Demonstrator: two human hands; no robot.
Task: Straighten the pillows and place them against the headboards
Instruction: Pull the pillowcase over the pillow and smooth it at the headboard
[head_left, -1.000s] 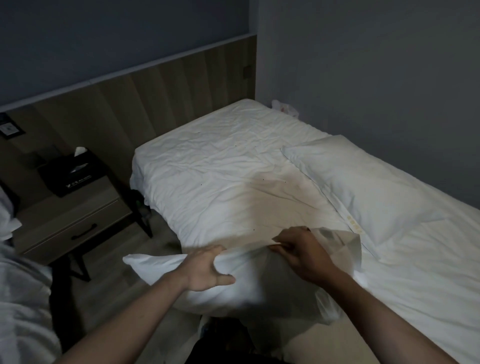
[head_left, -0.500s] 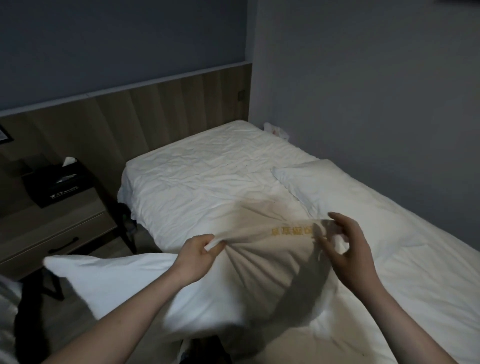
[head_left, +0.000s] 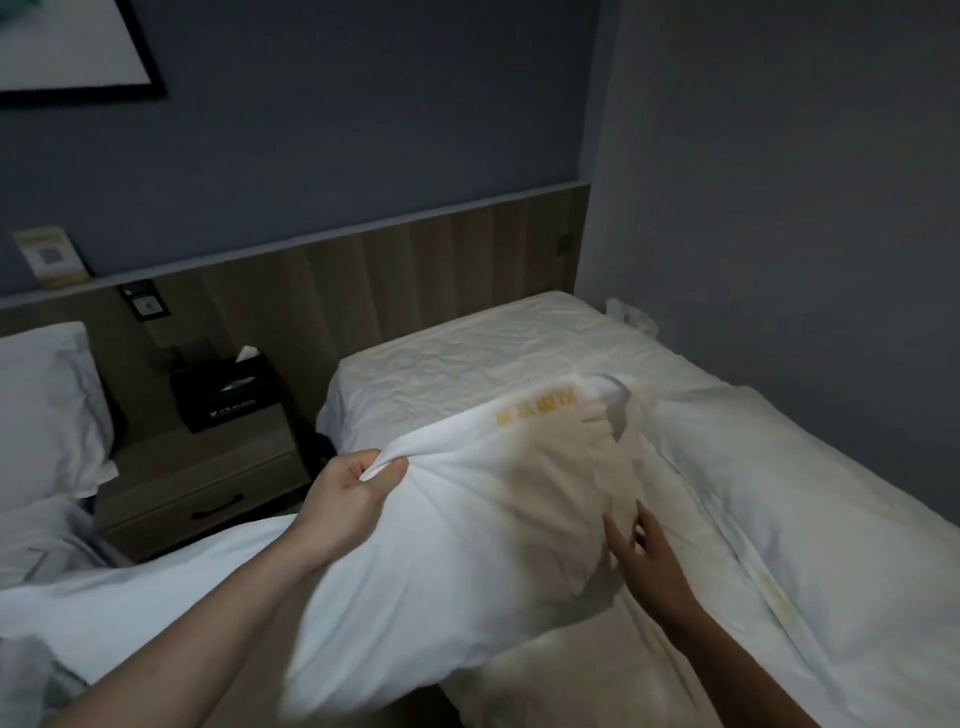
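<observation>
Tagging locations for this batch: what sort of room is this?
Likely a hotel twin room: two white-sheeted beds along one shared wooden headboard, a nightstand between them bearing a black tissue box, and a card on the ledge.

A hotel-style twin bedroom, dimly lit. Two single beds with plain white sheets stand side by side, the near bed (head_left: 467, 358) and a second bed (head_left: 36, 525) at the left, sharing one long wooden headboard panel (head_left: 415, 270) under a blue-grey wall (head_left: 322, 119). Between them sits a nightstand (head_left: 208, 483) with a drawer, bearing a black tissue box (head_left: 221, 389). A wall switch plate (head_left: 145, 305), a small card with a QR code (head_left: 52, 257) on the ledge and a framed picture (head_left: 72, 47) complete the look.
</observation>
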